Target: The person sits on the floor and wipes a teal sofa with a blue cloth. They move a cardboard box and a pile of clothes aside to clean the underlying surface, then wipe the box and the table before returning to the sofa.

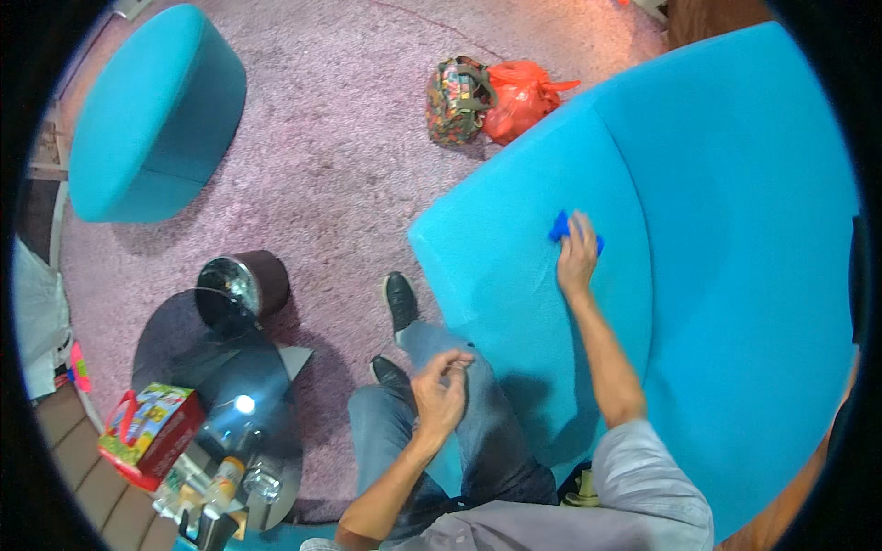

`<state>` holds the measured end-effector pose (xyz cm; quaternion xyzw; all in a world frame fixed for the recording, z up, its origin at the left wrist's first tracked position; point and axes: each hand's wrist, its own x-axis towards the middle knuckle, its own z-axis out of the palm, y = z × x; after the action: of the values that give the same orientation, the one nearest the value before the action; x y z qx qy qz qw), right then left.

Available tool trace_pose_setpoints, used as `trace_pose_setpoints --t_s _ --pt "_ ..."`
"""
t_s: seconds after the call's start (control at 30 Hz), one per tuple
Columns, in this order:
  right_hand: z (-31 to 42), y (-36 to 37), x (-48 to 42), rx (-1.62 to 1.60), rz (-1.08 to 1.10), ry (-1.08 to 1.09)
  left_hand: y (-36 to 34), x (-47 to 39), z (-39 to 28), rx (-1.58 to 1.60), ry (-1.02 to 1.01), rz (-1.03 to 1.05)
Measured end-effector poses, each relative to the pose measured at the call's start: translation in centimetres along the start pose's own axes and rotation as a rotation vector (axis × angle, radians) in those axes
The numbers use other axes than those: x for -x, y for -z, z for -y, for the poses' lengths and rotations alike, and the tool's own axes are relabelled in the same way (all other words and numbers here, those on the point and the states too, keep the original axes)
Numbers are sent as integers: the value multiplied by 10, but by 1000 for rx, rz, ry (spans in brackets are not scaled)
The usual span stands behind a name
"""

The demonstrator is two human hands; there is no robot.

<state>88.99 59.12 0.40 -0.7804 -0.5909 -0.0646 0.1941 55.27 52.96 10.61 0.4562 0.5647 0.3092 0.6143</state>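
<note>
A turquoise upholstered sofa fills the right side of the view. On its seat my right hand grips a bright blue cloth, which sticks out on both sides of my fingers and lies against the fabric. My left hand is raised over my knee in the lower middle, with fingers loosely bent and nothing seen in it. My legs in blue jeans and my dark shoes show beneath and beside it.
A round dark glass table at lower left bears a red patterned box, a bottle and glassware. Beside it stands a dark bin. A turquoise ottoman, a patterned bag and a red plastic bag rest on the carpet.
</note>
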Motion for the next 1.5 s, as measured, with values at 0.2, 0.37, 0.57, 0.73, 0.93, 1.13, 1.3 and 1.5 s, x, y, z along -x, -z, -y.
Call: trace_pose_setpoints --t_s 0.2,0.37,0.57,0.73,0.93,1.13,1.3,1.5 --pt "8 -40 -124 167 -79 -463 70 17 -59 -296 242 25" --pt "108 -63 -69 12 -50 -230 95 18 -103 -479 278 125" --pt "205 -11 72 -545 852 -379 60 -30 -217 -574 162 330" --pt "241 139 -3 -1828 706 -1365 65 -60 -270 -582 87 154" --pt "230 275 -116 -2439 449 -1215 30 -110 -331 -82 557 338" --pt "245 298 -193 -1401 353 -795 -6 -178 -369 -40 522 746" --pt "258 304 -233 -827 299 -886 -25 -233 -408 -317 491 860" --pt "259 308 -228 -1253 -118 -1258 -40 -247 -446 -74 532 976"
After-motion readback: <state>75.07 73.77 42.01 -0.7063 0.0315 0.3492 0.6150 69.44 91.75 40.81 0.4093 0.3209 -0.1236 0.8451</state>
